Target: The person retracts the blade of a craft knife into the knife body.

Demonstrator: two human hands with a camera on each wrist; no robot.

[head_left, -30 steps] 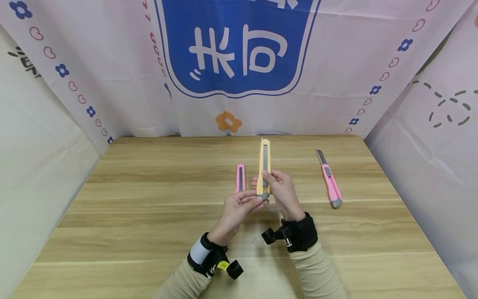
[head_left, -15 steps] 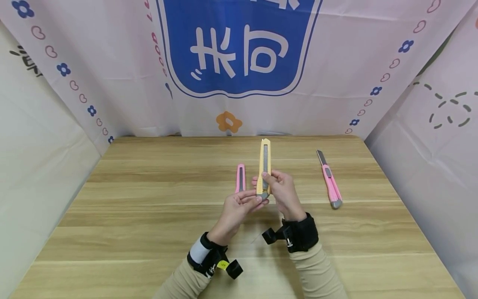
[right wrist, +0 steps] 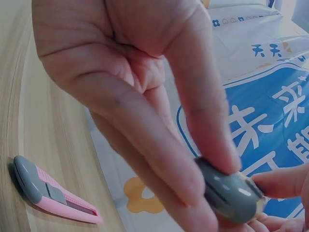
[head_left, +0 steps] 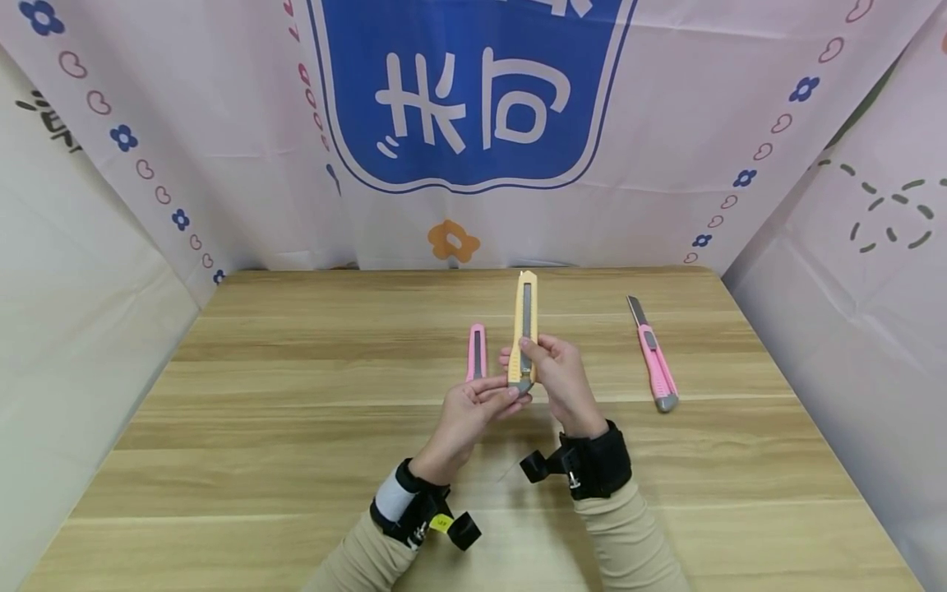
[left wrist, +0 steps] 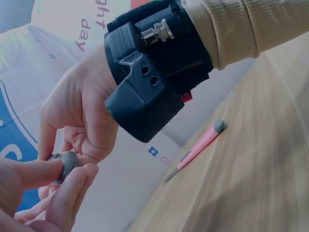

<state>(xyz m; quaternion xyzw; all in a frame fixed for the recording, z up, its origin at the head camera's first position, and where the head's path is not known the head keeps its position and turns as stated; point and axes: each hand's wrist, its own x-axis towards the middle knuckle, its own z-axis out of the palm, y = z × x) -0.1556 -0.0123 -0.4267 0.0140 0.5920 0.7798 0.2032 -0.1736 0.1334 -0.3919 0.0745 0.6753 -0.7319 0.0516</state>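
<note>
A yellow utility knife (head_left: pixel 527 298) with a grey end cap is held up over the middle of the table, its tip pointing away. My left hand (head_left: pixel 468 415) pinches the grey cap (right wrist: pixel 236 195) between thumb and fingers, as the right wrist view shows close up. Higher on the body, my right hand (head_left: pixel 568 382) grips the knife, thumb on its front along the grey slot. Just left of it lies a pink utility knife (head_left: pixel 477 349), its lower end hidden behind my left hand in the head view and its blade retracted.
To the right, a second pink utility knife (head_left: pixel 654 366) lies with its blade (head_left: pixel 636 310) extended, pointing to the back. Behind the wooden table (head_left: pixel 296 460) hangs a printed cloth (head_left: pixel 666 123). Further cloths stand at both sides. Black cameras are strapped to both wrists.
The top of the yellow utility knife sits very slightly higher. Both hands keep the same hold, and the pink knives stay where they were.
</note>
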